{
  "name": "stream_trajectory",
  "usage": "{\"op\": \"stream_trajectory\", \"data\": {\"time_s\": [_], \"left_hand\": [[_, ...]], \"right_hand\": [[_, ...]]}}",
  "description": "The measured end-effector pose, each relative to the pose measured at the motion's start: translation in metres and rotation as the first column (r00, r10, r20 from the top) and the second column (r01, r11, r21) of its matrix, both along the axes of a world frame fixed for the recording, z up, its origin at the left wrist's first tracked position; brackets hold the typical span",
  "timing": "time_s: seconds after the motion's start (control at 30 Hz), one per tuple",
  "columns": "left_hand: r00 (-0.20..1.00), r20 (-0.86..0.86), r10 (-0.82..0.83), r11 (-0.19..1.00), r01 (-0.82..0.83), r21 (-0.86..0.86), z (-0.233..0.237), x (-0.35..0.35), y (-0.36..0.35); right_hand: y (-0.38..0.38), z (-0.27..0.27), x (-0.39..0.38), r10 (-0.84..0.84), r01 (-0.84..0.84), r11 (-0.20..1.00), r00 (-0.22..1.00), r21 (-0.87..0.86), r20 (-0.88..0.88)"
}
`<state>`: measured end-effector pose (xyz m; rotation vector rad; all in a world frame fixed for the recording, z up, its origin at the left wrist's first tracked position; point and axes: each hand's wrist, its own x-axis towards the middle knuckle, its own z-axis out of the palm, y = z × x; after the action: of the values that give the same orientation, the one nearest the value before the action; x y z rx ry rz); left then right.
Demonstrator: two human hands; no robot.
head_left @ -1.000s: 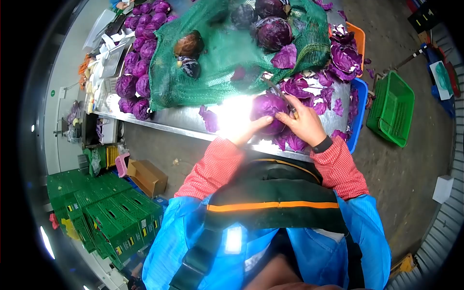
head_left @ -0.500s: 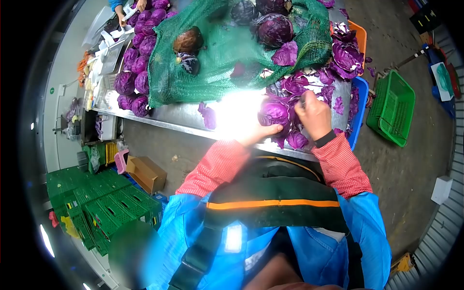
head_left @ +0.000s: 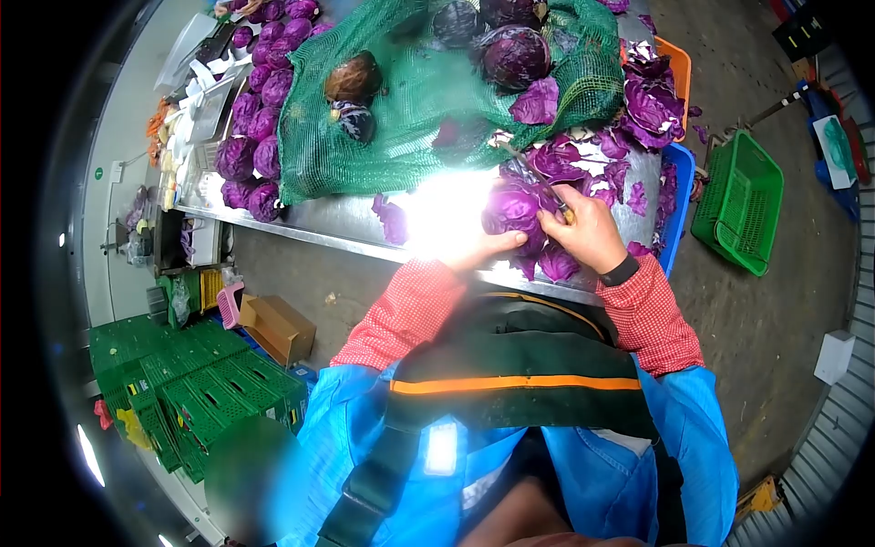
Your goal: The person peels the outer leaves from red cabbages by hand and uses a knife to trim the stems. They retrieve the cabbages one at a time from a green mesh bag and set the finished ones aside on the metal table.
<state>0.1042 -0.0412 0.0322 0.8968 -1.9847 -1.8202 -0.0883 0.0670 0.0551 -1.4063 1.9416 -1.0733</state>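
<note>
A purple cabbage (head_left: 512,211) is held at the table's near edge by my left hand (head_left: 478,248). The thumb presses on its near side, while glare washes out the other fingers. My right hand (head_left: 588,230) is closed round the handle of a knife (head_left: 540,175). Its narrow blade points away from me, over the far right side of the cabbage. Loose purple leaves (head_left: 558,263) lie against the cabbage and under my right hand.
A green mesh sack (head_left: 401,155) with several cabbages spreads across the metal table. Trimmed cabbages (head_left: 235,157) line the left. Blue (head_left: 676,205) and orange (head_left: 679,68) crates stand at the right edge. A green basket (head_left: 740,205) sits on the floor, and stacked green crates (head_left: 196,383) stand lower left.
My right hand has turned and opened its grip outward, so the knife blade now shows pointing away. My left hand and the cabbage have barely moved. Another person's hand at top left has mostly withdrawn.
</note>
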Motion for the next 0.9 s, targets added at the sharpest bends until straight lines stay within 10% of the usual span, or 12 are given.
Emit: {"op": "stream_trajectory", "data": {"time_s": [0.1, 0.2, 0.33, 0.57, 0.67, 0.8, 0.9], "left_hand": [[0.994, -0.069, 0.085, 0.963, -0.1, -0.25, -0.02, -0.001, 0.005], [0.992, -0.013, 0.126, 0.966, -0.12, 0.228, -0.012, 0.006, 0.01], [0.982, 0.048, 0.18, 0.821, -0.177, 0.543, -0.02, 0.023, 0.001], [0.917, -0.068, 0.393, 0.749, -0.277, 0.602, -0.022, 0.014, 0.008], [0.934, -0.095, 0.345, 0.797, -0.238, 0.555, -0.021, 0.013, 0.01], [0.967, -0.083, 0.241, 0.915, -0.198, 0.353, -0.027, 0.009, 0.009], [0.931, -0.091, 0.354, 0.839, -0.273, 0.47, -0.026, 0.008, 0.013]], "right_hand": [[0.003, -0.008, 0.0, -0.037, -0.029, 0.988, 0.906, -0.151, -0.421], [0.001, -0.02, -0.004, -0.17, 0.077, 0.973, 0.878, -0.218, -0.447], [-0.002, -0.038, -0.037, -0.337, 0.335, 0.942, 0.933, -0.034, -0.131], [-0.003, -0.015, 0.008, -0.021, -0.015, 0.996, 0.909, 0.085, 0.417], [-0.003, -0.01, 0.002, 0.003, -0.062, 0.988, 0.922, 0.141, 0.387], [-0.001, -0.002, 0.023, 0.009, 0.043, 0.989, 0.934, 0.14, -0.356], [0.003, -0.008, 0.015, -0.079, 0.1, 0.994, 0.934, 0.042, -0.349]]}}
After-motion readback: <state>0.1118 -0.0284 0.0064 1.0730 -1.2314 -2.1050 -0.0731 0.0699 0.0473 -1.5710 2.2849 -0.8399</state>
